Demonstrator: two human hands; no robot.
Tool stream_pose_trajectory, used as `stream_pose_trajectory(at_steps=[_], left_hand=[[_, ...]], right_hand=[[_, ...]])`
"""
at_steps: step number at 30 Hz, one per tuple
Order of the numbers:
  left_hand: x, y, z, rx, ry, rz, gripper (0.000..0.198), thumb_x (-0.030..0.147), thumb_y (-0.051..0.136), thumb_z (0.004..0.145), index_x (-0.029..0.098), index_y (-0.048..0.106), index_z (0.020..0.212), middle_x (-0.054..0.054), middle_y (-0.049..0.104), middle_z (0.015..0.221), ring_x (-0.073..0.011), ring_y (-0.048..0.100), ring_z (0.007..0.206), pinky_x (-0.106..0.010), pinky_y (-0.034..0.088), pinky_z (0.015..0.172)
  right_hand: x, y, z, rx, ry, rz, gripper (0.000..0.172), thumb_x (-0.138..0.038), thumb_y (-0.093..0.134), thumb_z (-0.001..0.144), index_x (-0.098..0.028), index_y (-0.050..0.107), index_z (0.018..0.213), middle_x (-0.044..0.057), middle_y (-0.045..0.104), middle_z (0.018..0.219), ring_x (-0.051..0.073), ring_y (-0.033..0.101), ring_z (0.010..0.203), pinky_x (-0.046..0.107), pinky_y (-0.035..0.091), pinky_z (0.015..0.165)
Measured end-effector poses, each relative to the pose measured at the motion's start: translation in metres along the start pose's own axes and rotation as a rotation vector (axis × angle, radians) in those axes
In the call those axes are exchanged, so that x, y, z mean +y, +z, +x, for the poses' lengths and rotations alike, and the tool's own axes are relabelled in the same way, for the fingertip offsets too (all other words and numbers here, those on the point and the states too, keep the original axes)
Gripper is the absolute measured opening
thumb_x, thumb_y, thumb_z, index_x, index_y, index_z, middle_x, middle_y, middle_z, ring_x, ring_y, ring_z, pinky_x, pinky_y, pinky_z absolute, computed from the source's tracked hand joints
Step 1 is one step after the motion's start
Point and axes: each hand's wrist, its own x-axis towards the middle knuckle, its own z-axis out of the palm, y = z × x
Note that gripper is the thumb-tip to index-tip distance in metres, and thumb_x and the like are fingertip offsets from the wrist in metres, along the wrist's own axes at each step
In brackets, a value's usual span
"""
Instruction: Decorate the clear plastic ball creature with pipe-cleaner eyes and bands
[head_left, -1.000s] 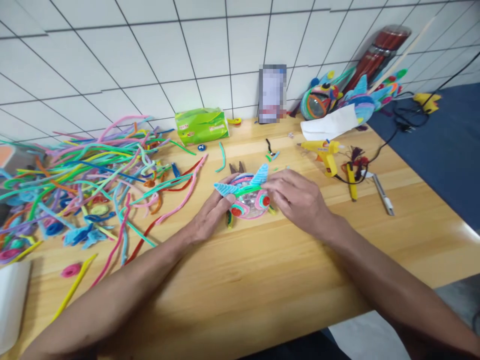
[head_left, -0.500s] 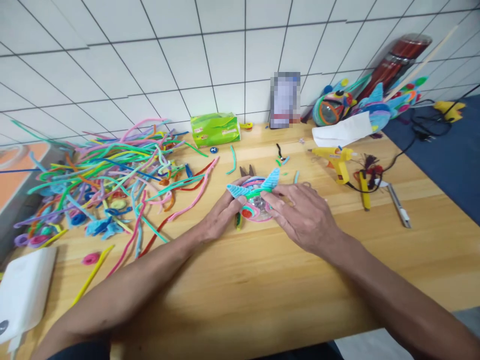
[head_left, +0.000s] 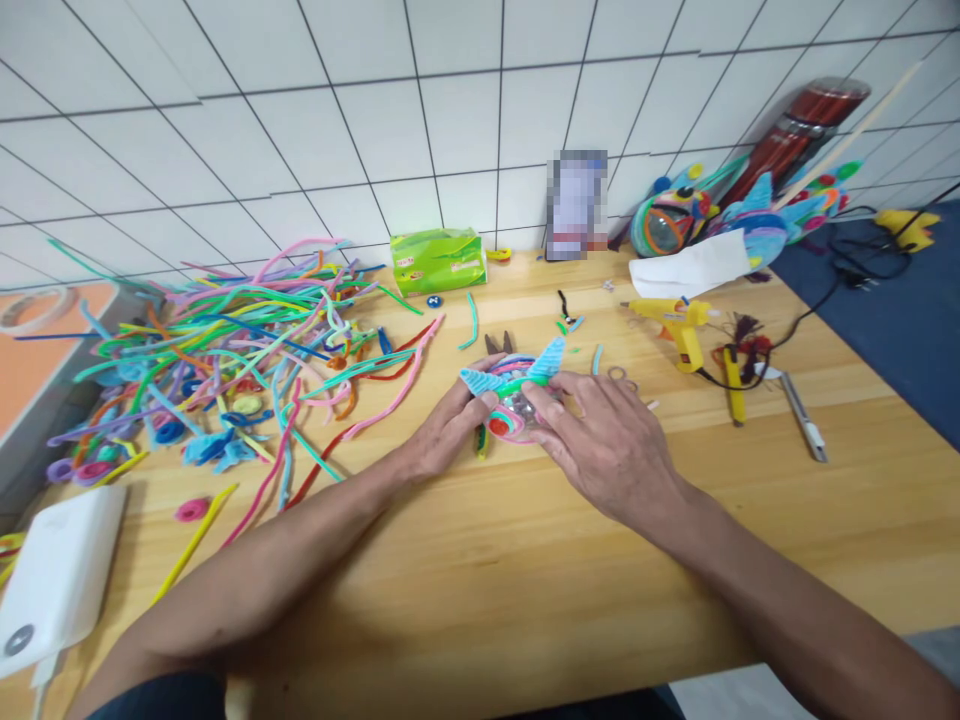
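A pipe-cleaner craft figure (head_left: 517, 415) sits between my hands over the middle of the table. It has two ribbed light-blue fins or ears, a green strip across the top, a clear shiny body, and a red and pink round piece at its lower left. My left hand (head_left: 450, 430) grips its left side, thumb by the green strip. On the other side, my right hand (head_left: 611, 440) holds it, the index finger pressing on the green strip. Pliers (head_left: 499, 345) lie partly hidden under the craft figure, with dark jaws showing behind it.
A heap of colourful pipe cleaners (head_left: 247, 340) covers the left side. Behind are a green tissue pack (head_left: 439, 262) and a blurred phone-like slab (head_left: 576, 205). To the right lie a yellow glue gun (head_left: 679, 325), a utility knife (head_left: 802, 415) and finished-looking crafts (head_left: 671, 225). A white power bank (head_left: 64, 575) is front left.
The whole view has shifted slightly, so things appear a little further right. My right index finger lies further along the green strip; both hands keep hold of the craft figure.
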Motion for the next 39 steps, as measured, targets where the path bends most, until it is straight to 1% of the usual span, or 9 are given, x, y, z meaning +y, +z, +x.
stream_pose_trajectory(at_steps=[3,6,9,11,14,20,25,31,39], left_hand=[[0.000,-0.002,0.000,-0.003,0.004,-0.014,0.063,0.059,0.064,0.103,0.029,0.056,0.158,-0.010,0.065,0.154,-0.0337,0.049,0.157,-0.053,0.037,0.135],[0.008,0.002,0.001,-0.004,0.018,-0.068,0.073,0.065,0.073,0.095,0.025,0.057,0.154,-0.013,0.064,0.155,-0.0368,0.056,0.149,-0.053,0.046,0.126],[0.018,0.011,0.003,0.068,-0.012,-0.065,0.082,0.066,0.085,0.084,0.023,0.058,0.149,-0.014,0.067,0.148,-0.0364,0.064,0.137,-0.051,0.054,0.115],[0.021,0.017,0.005,0.115,-0.043,-0.035,0.078,0.061,0.087,0.085,0.023,0.058,0.147,-0.013,0.070,0.141,-0.0335,0.066,0.132,-0.048,0.055,0.112],[0.018,0.019,0.006,0.141,-0.061,-0.041,0.068,0.055,0.085,0.087,0.024,0.060,0.142,-0.010,0.071,0.139,-0.0315,0.066,0.131,-0.047,0.055,0.112],[0.004,0.015,0.005,0.158,-0.077,-0.070,0.059,0.053,0.081,0.090,0.025,0.060,0.138,-0.009,0.069,0.144,-0.0312,0.066,0.133,-0.046,0.056,0.111],[0.005,0.017,0.004,0.169,-0.086,-0.076,0.062,0.053,0.083,0.088,0.024,0.059,0.137,-0.010,0.069,0.143,-0.0311,0.066,0.133,-0.045,0.056,0.111],[0.005,0.018,0.003,0.173,-0.075,-0.085,0.064,0.055,0.082,0.089,0.024,0.059,0.139,-0.011,0.067,0.149,-0.0324,0.065,0.137,-0.048,0.054,0.116],[0.003,0.017,0.003,0.168,-0.075,-0.147,0.064,0.053,0.086,0.087,0.025,0.061,0.138,-0.009,0.068,0.147,-0.0326,0.064,0.137,-0.049,0.052,0.118]], right_hand=[[-0.005,0.001,0.000,0.034,0.019,0.005,0.035,-0.035,0.067,0.107,-0.019,0.066,0.138,0.016,0.077,0.118,0.029,0.069,0.100,0.043,0.054,0.085],[-0.011,0.003,0.000,0.080,0.040,0.022,0.034,-0.034,0.068,0.106,-0.018,0.067,0.136,0.016,0.078,0.114,0.029,0.071,0.097,0.044,0.055,0.083],[-0.014,0.005,-0.001,0.114,0.059,0.099,0.034,-0.031,0.069,0.105,-0.021,0.067,0.138,0.015,0.078,0.116,0.029,0.073,0.101,0.044,0.056,0.085],[-0.013,0.007,-0.003,0.161,0.084,0.202,0.038,-0.028,0.066,0.106,-0.021,0.063,0.143,0.014,0.079,0.119,0.029,0.075,0.105,0.045,0.058,0.088],[-0.007,0.010,-0.005,0.238,0.159,0.356,0.041,-0.025,0.063,0.105,-0.022,0.057,0.146,0.011,0.081,0.114,0.029,0.077,0.101,0.044,0.061,0.086],[0.005,0.008,-0.004,0.329,0.302,0.495,0.035,-0.020,0.063,0.104,-0.025,0.059,0.138,0.007,0.083,0.117,0.024,0.080,0.101,0.039,0.064,0.087],[0.008,0.007,-0.002,0.351,0.244,0.453,0.036,-0.012,0.063,0.100,-0.026,0.063,0.133,0.006,0.083,0.116,0.024,0.079,0.102,0.040,0.063,0.088],[0.006,0.009,-0.004,0.318,0.198,0.399,0.037,-0.007,0.063,0.095,-0.023,0.063,0.129,0.005,0.081,0.102,0.024,0.077,0.091,0.039,0.062,0.083],[0.005,0.011,-0.004,0.282,0.139,0.377,0.033,-0.008,0.062,0.099,-0.020,0.061,0.130,0.005,0.080,0.099,0.024,0.074,0.089,0.039,0.060,0.082]])
